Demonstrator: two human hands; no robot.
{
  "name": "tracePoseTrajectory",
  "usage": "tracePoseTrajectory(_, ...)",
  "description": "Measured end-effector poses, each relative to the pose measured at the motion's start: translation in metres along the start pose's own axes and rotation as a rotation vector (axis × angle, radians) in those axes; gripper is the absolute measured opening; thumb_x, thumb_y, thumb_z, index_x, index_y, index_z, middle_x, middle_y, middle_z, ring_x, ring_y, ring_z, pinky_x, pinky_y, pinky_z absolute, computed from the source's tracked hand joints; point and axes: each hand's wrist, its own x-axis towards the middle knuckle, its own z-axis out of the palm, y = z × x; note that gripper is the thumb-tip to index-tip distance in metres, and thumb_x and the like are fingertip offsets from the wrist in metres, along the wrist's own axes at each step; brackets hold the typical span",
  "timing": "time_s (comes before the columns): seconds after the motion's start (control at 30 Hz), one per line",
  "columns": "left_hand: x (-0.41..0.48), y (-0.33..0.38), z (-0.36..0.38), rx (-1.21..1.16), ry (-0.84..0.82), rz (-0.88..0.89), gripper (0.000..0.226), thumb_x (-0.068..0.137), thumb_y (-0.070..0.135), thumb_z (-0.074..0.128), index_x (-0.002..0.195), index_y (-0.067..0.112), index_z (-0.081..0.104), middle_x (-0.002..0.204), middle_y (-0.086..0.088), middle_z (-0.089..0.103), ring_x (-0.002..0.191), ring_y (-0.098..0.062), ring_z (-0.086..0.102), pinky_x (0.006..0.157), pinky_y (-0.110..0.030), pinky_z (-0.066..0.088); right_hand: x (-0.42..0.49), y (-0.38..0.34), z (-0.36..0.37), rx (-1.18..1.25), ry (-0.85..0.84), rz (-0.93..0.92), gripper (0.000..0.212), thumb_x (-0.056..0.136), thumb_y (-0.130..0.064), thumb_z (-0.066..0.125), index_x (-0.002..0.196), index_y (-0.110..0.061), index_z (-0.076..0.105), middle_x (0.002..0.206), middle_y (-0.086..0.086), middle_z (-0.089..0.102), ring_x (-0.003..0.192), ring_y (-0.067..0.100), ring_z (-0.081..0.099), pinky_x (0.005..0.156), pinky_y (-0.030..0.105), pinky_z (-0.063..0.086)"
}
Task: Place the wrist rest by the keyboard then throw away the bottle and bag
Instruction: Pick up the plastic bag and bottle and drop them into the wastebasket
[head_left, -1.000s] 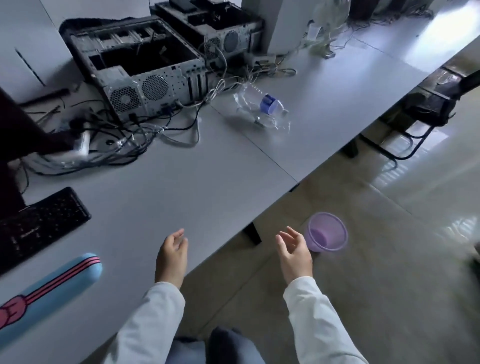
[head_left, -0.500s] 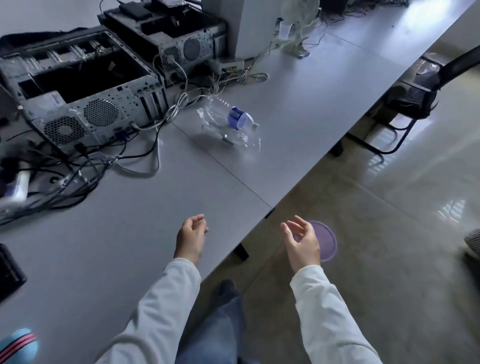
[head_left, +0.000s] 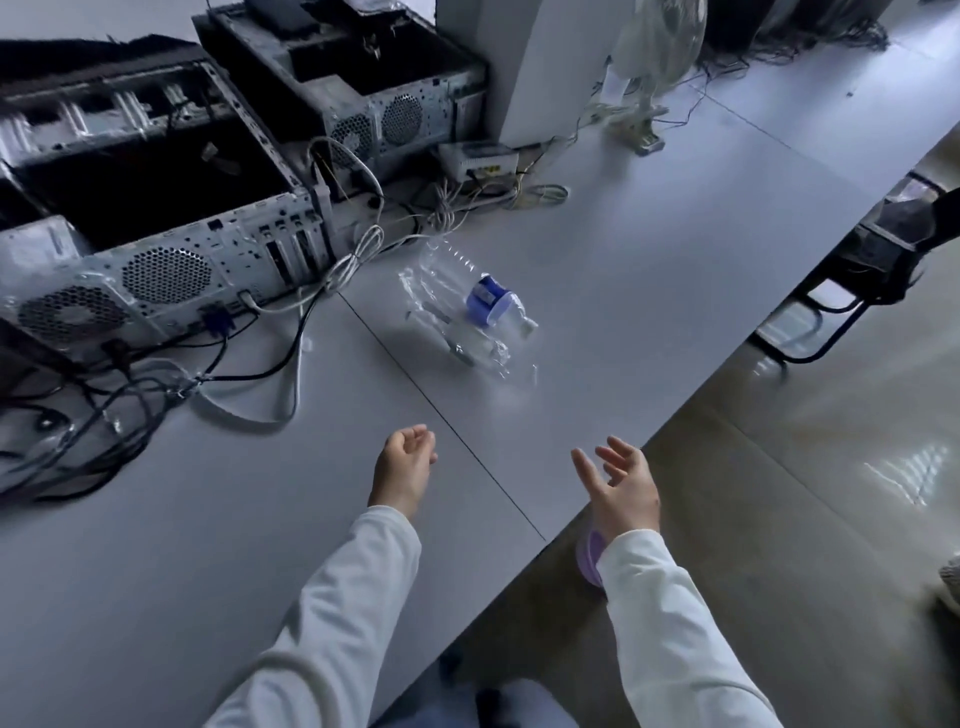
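Observation:
A clear plastic bottle with a blue label (head_left: 485, 304) lies on its side on the grey table (head_left: 156, 545), with a crumpled clear bag (head_left: 483, 353) against its near side. My left hand (head_left: 402, 467) hovers over the table short of them, fingers loosely curled, holding nothing. My right hand (head_left: 621, 480) is at the table's front edge, palm up and fingers spread, empty. A purple bin (head_left: 589, 558) on the floor shows only as a sliver behind my right wrist. The wrist rest and keyboard are out of view.
Two opened computer cases (head_left: 156, 218) stand at the back left with a tangle of cables (head_left: 130, 395) spilling toward me. A white router (head_left: 478, 161) and a desk fan (head_left: 654, 47) sit farther back. A black chair (head_left: 872, 260) stands at the right.
The view has swung right and closer to the bottle and bag; the keyboard and wrist rest have dropped out of view. Both hands have moved forward, still empty, and my right arm now covers the bin.

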Motion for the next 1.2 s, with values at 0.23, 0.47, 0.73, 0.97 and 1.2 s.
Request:
tracePoseTrajectory(0.23, 0.027, 0.01, 0.005, -0.061, 0.083, -0.06, 0.04, 0.089, 0.021, 0.052, 0.123, 0.0, 0.047, 0.107, -0.004, 0.053, 0.095, -0.022, 0.056, 0.084, -0.029, 0.041, 0.055, -0.017, 0.035, -0.116, -0.109, -0.021, 0.068, 0.07, -0.035, 0.074, 0.127, -0.012, 0.047, 0.129, 0.009, 0.056, 0.119, 0.023, 0.053, 0.1, 0.033, 0.041)
tracePoseTrajectory(0.47, 0.072, 0.035, 0.042, -0.072, 0.237, -0.111, 0.053, 0.085, 0.029, 0.059, 0.128, 0.004, 0.042, 0.12, -0.009, 0.061, 0.114, -0.027, 0.059, 0.102, -0.04, 0.043, 0.159, -0.057, 0.069, -0.157, -0.221, -0.084, 0.071, 0.067, -0.03, 0.077, 0.128, -0.009, 0.047, 0.129, 0.014, 0.054, 0.12, 0.027, 0.051, 0.103, 0.035, 0.038)
tracePoseTrajectory(0.73, 0.123, 0.064, 0.095, -0.111, 0.39, -0.184, 0.08, 0.078, 0.036, 0.066, 0.141, 0.01, 0.025, 0.141, -0.012, 0.046, 0.127, -0.023, 0.047, 0.099, -0.026, 0.034, 0.242, -0.083, 0.112, -0.329, -0.43, -0.159, 0.082, 0.065, -0.039, 0.076, 0.135, -0.016, 0.04, 0.134, 0.009, 0.048, 0.127, 0.024, 0.044, 0.103, 0.03, 0.032)
tracePoseTrajectory(0.97, 0.154, 0.073, 0.121, 0.045, 0.556, -0.182, 0.1, 0.068, 0.036, 0.075, 0.143, 0.005, 0.018, 0.138, -0.012, 0.047, 0.131, -0.026, 0.043, 0.107, -0.035, 0.035, 0.267, -0.083, 0.129, -0.399, -0.527, -0.172, 0.071, 0.064, -0.041, 0.076, 0.126, -0.019, 0.05, 0.12, 0.007, 0.061, 0.117, 0.028, 0.047, 0.098, 0.03, 0.033)
tracePoseTrajectory(1.2, 0.163, 0.08, 0.141, 0.202, 0.63, -0.206, 0.106, 0.064, 0.035, 0.077, 0.146, 0.016, 0.011, 0.146, -0.017, 0.03, 0.138, -0.032, 0.028, 0.109, -0.038, 0.027, 0.286, -0.077, 0.116, -0.264, -0.569, -0.089, 0.058, 0.056, -0.044, 0.077, 0.107, -0.027, 0.057, 0.092, -0.003, 0.06, 0.108, 0.027, 0.055, 0.099, 0.04, 0.042)
